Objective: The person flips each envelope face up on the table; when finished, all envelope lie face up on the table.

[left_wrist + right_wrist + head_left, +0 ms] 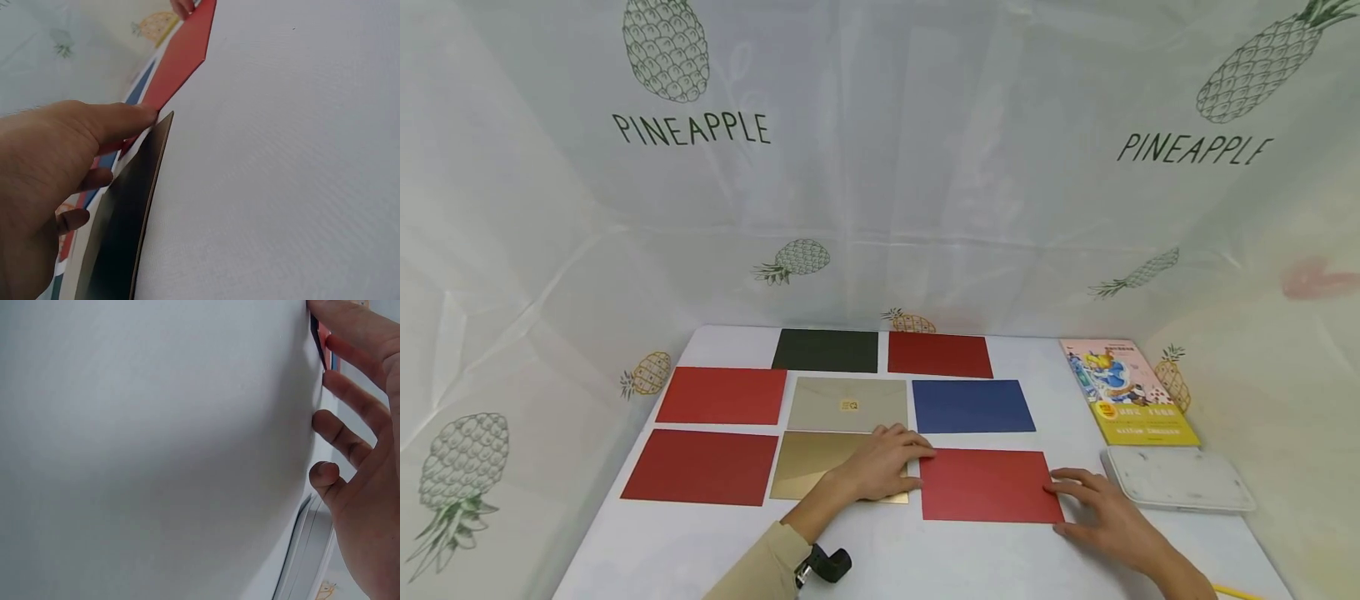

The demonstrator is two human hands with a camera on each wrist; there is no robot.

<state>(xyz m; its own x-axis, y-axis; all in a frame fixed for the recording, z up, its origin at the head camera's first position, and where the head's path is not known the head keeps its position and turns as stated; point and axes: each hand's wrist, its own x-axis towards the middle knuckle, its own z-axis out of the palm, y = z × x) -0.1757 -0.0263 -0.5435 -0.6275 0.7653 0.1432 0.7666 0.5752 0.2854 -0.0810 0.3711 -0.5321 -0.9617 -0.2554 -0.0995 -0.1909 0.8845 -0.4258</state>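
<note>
A flat red envelope lies at the front of the white table between both hands. My left hand reaches over a shiny gold envelope, its thumb and fingertips at the red envelope's left edge. In the left wrist view the thumb meets a corner of the red envelope. At the opposite edge, my right hand touches with thumb and fingertips, fingers spread loosely. The right wrist view shows only a sliver of the red envelope beyond the fingers.
Two red envelopes lie at the left. Behind are a beige one, a blue one, a dark green one and another red one. A book and a white flat box stand at the right.
</note>
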